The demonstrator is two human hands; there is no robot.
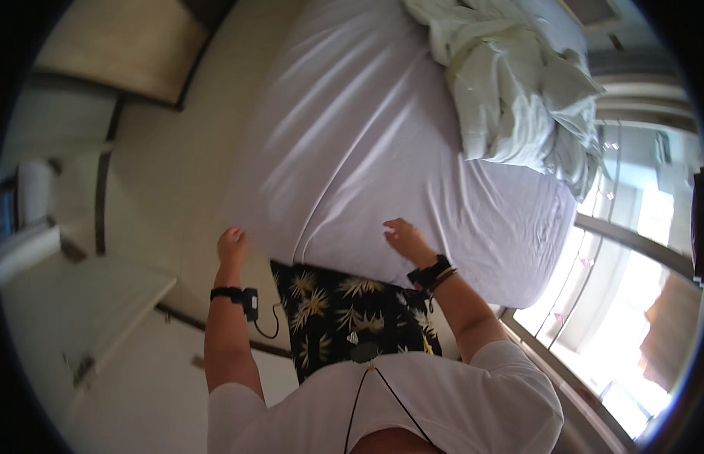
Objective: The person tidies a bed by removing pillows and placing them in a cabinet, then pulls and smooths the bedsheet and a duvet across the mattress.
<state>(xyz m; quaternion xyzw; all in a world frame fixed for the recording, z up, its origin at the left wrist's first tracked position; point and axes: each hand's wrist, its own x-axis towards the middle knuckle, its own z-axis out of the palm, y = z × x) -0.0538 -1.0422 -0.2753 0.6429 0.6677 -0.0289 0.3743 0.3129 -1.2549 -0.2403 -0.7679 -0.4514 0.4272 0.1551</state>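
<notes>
1. Stretching forward in the head view, both bare forearms rise from the lower part of the frame toward the near end of a bed, whose pale lilac sheet (375, 144) fills the centre and upper centre.
2. The right hand (407, 238), right of the frame's centre, is over the sheet near its lower edge. Its fingers are loosely bent, with a gap between thumb and fingers and nothing visible in them; whether it touches the cloth cannot be told.
3. The left hand (232, 246), left of centre, is beside the sheet's left edge, with the pale floor (170, 189) behind it. Its fingers are curled in; whether they grip anything cannot be told.
4. The sheet has long creases running from lower centre toward the top, with finer wrinkles toward its right edge.
5. At the upper right, a pale green cover (503, 98) lies crumpled on the sheet.
6. Each wrist wears a black band; the left band (228, 293) carries a small box with a looping cable.
7. At lower centre are black cloth with a pale leaf print (314, 303) and the person's white shirt (450, 386).
8. A bright window (632, 295) fills the right side; a wood-toned panel (129, 49) is at the upper left.
</notes>
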